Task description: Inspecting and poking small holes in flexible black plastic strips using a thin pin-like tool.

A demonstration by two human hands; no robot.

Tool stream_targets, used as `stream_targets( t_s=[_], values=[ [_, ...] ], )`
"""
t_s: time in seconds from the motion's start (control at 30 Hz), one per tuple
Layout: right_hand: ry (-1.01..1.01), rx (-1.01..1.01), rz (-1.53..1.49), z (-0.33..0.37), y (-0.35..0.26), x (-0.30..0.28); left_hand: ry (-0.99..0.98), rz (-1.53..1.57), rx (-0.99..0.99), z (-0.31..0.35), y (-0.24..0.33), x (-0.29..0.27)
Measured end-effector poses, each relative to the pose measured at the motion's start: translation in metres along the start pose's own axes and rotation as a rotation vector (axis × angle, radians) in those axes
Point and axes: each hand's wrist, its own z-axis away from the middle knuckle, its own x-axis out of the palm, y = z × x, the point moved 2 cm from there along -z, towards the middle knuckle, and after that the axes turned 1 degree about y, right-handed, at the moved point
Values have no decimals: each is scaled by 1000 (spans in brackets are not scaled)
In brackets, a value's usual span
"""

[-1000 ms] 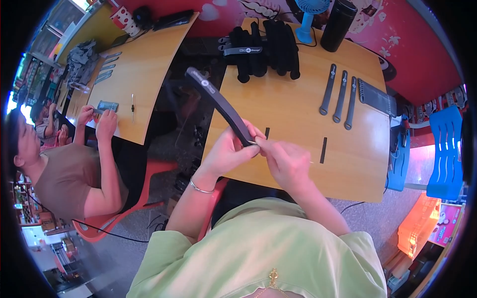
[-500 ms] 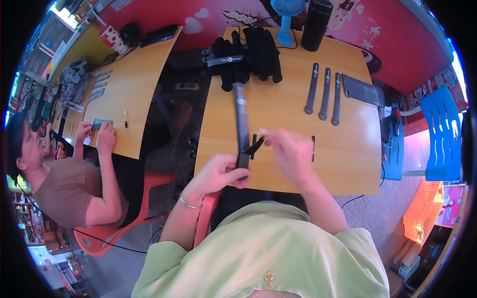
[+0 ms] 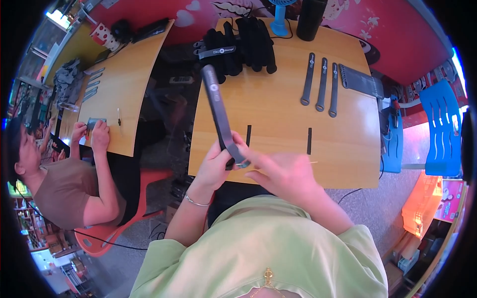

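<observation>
A long grey hook-and-loop strap slants up from my left hand. That hand is closed around its lower part, fingers and thumb pressing it. The strap's near end bends over toward my right hand, whose index fingertip touches it. My right fingers are curled, and a thin pale stick pokes out past their far side; the rest of it is hidden by the hand. On the wooden table three more grey straps, the nearest being this strap, lie side by side at the right.
A black pile of straps lies at the back, near a blue fan and a black bottle. A grey ridged pouch is at the right. Two black strips mark the table, one here. A co-worker sits left.
The strap has tilted leftward at its far end. My right hand has come down and left from a lifted black strip to the strap's near end. The whole view has shifted slightly.
</observation>
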Motion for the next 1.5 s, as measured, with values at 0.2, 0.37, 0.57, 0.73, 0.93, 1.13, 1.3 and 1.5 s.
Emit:
stream_targets(
  t_s=[0.2, 0.37, 0.57, 0.73, 0.93, 1.13, 1.3, 1.5],
  values=[
    [268, 25, -192, -11, 15, -4, 23, 86, -31, 2, -1, 11],
    [266, 27, -352, -9, 30, 21, -24, -84, -88, 1, -7, 25],
    [73, 482, -850, -10, 57, 12, -349, -121, -226, 12, -2, 11],
    [225, 609, -676, -26, 119, -25, -371, -293, -304, 23, 4, -21],
    [473, 558, -705, -50, 164, -65, -393, -368, -373, 39, 18, -51],
    [744, 422, -529, -69, 190, -101, -284, -269, -362, 53, 28, -74],
    [540, 294, 258, -79, 200, -65, -122, 143, -173, 36, 22, -76],
    [177, 129, 456, -62, 214, -6, -14, 189, -4, 14, 9, -42]
  ],
)
